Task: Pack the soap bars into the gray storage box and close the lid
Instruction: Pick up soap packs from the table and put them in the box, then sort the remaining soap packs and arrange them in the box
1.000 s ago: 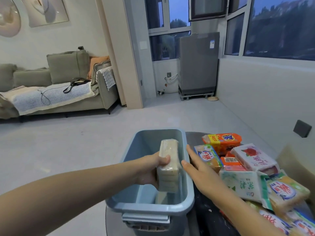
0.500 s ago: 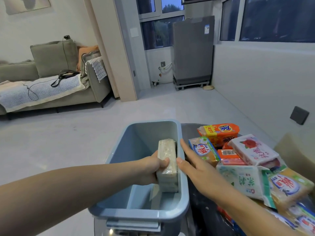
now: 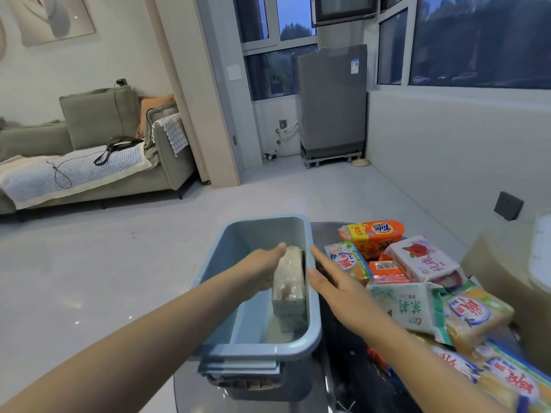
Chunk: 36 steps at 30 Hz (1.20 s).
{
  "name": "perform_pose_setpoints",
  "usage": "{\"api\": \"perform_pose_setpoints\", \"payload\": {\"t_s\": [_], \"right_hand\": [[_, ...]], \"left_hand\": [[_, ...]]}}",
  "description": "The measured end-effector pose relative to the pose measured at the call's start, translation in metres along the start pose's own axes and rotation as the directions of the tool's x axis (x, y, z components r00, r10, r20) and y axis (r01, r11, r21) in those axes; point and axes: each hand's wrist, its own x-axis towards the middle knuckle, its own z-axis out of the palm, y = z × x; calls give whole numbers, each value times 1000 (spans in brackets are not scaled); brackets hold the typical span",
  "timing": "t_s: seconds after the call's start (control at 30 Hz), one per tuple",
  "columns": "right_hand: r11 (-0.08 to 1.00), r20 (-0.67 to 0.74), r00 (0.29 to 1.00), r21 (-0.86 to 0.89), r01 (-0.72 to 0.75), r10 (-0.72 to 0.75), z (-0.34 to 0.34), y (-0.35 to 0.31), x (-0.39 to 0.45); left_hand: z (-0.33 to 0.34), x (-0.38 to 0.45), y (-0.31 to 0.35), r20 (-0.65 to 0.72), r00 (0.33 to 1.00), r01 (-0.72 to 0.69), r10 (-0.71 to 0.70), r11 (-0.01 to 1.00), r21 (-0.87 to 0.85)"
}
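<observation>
The gray storage box (image 3: 315, 338) stands open on a dark round table (image 3: 343, 362). Inside it a pale wrapped soap bar (image 3: 289, 281) stands on end against the right wall. My left hand (image 3: 259, 269) is inside the box and lies against the bar's left side, fingertips at its top. My right hand (image 3: 334, 290) hovers just outside the right rim with fingers spread and nothing in it. To the right lies a pile of wrapped soap bars: an orange Tide pack (image 3: 372, 234), a white rose pack (image 3: 423, 260), a green-and-white pack (image 3: 405, 305). No lid shows.
A latch handle (image 3: 241, 371) sticks out at the box's near end. A cream rounded object (image 3: 504, 272) stands at the right edge, beside the wall. Pale floor stretches to a green sofa (image 3: 89, 162) at left and a grey appliance (image 3: 332, 102) at the back.
The soap bar has gone lower in the box, against the right wall. My left hand has shifted from gripping its front to lying along its side. My right hand stays by the rim.
</observation>
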Motion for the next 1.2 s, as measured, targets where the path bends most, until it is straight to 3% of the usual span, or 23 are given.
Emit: {"api": "perform_pose_setpoints", "payload": {"t_s": [0.13,0.2,0.3,0.43,0.5,0.57,0.63,0.8,1.03,1.2], "right_hand": [[998,-116,992,-34,45,-49,-17,-5,-5],[997,-207,975,-35,76,-81,-31,-8,-7],[992,-328,937,-54,111,-122,-55,-6,-9],[975,-440,881,-201,93,-175,-85,4,-12],[942,-493,843,-334,45,-215,-96,11,-12],[839,-520,810,-540,-64,-272,-106,21,-9],[740,-513,821,-648,-178,-252,-114,32,-5],[733,-478,878,-606,-309,-26,-126,47,1],[709,-436,900,-628,-322,22,-129,52,3],[709,-424,905,-627,-322,36,-127,48,2]], "left_hand": [[7,-30,26,-176,945,-257,275,959,118],[17,-42,34,-176,897,-379,405,911,164],[38,-49,48,-157,871,-439,466,881,177],[75,-43,60,-33,912,-402,410,905,140],[91,-32,63,-1,925,-371,380,904,215],[106,-19,65,6,944,-315,329,897,309],[120,-6,67,-9,969,-222,246,891,395],[146,29,74,-74,995,-26,62,910,413],[158,74,63,-251,966,166,-63,894,415],[152,85,57,-238,967,187,-91,888,419]]}}
